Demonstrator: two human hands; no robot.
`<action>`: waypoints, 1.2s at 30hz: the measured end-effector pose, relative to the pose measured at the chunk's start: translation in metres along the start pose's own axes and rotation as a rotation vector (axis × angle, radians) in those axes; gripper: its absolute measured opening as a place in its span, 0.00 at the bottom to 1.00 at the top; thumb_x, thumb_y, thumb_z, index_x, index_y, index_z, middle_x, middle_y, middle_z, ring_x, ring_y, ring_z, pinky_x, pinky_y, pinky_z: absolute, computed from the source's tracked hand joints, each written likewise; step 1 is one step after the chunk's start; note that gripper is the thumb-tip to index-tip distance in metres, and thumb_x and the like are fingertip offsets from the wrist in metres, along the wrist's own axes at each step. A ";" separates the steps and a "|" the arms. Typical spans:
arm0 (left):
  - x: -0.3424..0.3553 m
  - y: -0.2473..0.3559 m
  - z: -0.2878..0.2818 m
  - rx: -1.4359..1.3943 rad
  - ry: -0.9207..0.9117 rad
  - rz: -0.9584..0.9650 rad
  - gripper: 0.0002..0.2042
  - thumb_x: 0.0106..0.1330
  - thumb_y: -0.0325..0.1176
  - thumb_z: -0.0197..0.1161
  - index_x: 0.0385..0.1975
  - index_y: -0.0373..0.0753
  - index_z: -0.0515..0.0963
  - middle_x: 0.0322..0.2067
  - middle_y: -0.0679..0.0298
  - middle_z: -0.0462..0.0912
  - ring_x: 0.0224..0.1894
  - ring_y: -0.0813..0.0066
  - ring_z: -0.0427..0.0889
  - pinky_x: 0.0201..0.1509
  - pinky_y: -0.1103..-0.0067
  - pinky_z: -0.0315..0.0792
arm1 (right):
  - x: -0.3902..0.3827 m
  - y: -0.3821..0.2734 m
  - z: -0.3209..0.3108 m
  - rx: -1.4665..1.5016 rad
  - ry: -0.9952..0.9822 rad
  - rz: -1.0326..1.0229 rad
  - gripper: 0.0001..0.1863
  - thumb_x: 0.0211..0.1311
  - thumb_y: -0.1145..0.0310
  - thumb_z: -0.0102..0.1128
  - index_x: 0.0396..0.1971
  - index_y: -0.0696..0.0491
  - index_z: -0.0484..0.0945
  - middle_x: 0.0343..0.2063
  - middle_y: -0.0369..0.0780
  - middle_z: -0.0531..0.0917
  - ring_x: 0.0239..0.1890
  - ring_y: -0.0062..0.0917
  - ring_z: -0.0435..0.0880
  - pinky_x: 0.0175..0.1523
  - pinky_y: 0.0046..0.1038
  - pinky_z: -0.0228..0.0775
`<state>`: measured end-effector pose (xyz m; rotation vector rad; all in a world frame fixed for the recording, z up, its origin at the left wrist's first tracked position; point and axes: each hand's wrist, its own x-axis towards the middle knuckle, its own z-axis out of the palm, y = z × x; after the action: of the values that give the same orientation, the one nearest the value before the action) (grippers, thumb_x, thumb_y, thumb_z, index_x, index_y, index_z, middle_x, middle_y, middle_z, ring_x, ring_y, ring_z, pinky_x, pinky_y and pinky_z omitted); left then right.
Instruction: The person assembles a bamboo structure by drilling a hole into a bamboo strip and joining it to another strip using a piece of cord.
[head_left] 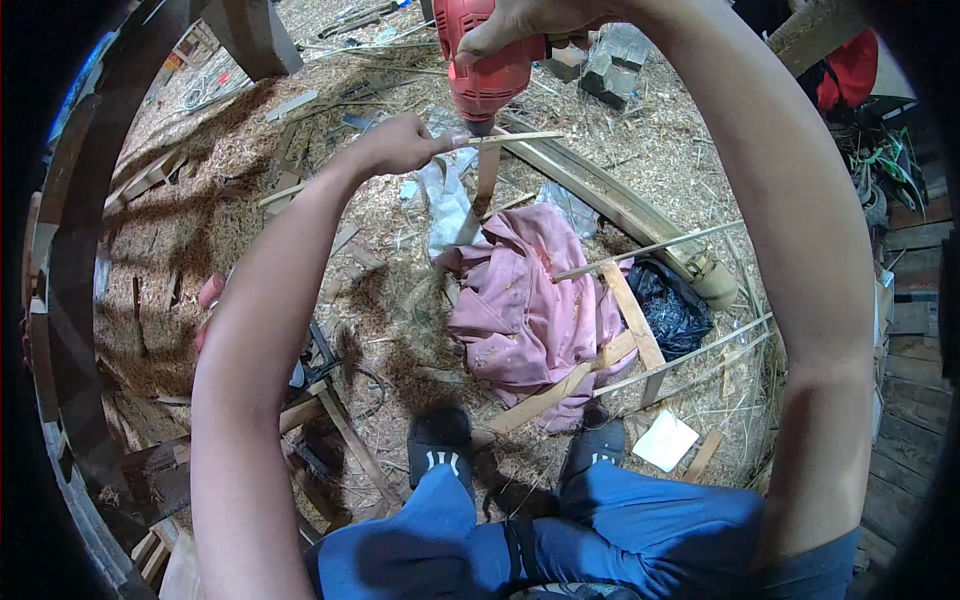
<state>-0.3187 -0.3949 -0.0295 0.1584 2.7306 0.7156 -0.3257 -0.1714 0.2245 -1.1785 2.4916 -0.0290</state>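
Head camera: litter floor [680,140] is filling most of the view, tan wood shavings with scraps strewn about. Blue long trousers [650,520] are spanning the bottom. Crumpled pink patterned cloth [520,280] is lying mid-floor, flat pale wooden slats [635,315] partly crossing it. Long pale timber beam [600,195] is running diagonally beyond the cloth; shiny black plastic bag [665,305] is sitting to its right.

Red-bodied power drill [490,80] is pointing nose down near the top edge. Right hand [545,15] is gripping it from above, thumb wrapping the body; remaining fingers are going mostly out of frame, so their curl cannot be told. Left hand [395,145] is bending its fingers in nearly fully, thumb side pinching the left end of a thin pale wooden strip [520,137]. Strip is lying roughly level right under the drill nose, above the floor; whether the tip is touching it cannot be told.

Dark open-backed sandals [440,425] are standing below the cloth, white slanted marks showing on both straps, too small to make out as lettering. White square sheet [665,442] is lying right of the sandals.
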 end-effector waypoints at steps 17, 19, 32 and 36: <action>-0.002 0.002 -0.008 0.041 -0.069 0.004 0.35 0.66 0.64 0.61 0.12 0.34 0.79 0.09 0.67 0.71 0.15 0.75 0.68 0.23 0.70 0.62 | -0.002 0.000 0.003 -0.033 0.072 -0.053 0.28 0.54 0.48 0.70 0.43 0.58 0.83 0.30 0.46 0.88 0.29 0.34 0.87 0.36 0.35 0.79; -0.003 0.004 -0.009 0.049 -0.078 0.003 0.34 0.65 0.65 0.61 0.17 0.34 0.82 0.12 0.61 0.75 0.18 0.69 0.74 0.26 0.68 0.67 | -0.001 0.004 0.001 -0.037 0.057 -0.039 0.28 0.54 0.48 0.71 0.43 0.59 0.83 0.29 0.46 0.88 0.29 0.34 0.87 0.35 0.34 0.79; -0.003 0.001 0.000 0.036 0.014 0.103 0.35 0.69 0.61 0.59 0.11 0.32 0.73 0.09 0.68 0.64 0.15 0.76 0.61 0.22 0.69 0.58 | -0.002 0.000 0.001 -0.038 0.024 -0.003 0.28 0.54 0.48 0.72 0.43 0.59 0.83 0.30 0.46 0.88 0.30 0.33 0.87 0.34 0.34 0.78; -0.001 0.004 -0.006 0.098 -0.071 0.022 0.30 0.65 0.65 0.60 0.30 0.39 0.90 0.17 0.52 0.80 0.20 0.63 0.78 0.29 0.64 0.71 | -0.004 0.002 0.001 -0.015 0.030 -0.010 0.28 0.54 0.48 0.71 0.43 0.59 0.83 0.30 0.45 0.88 0.30 0.33 0.87 0.34 0.34 0.78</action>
<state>-0.3200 -0.3942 -0.0228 0.2319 2.7008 0.5707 -0.3247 -0.1672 0.2242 -1.2056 2.5162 -0.0310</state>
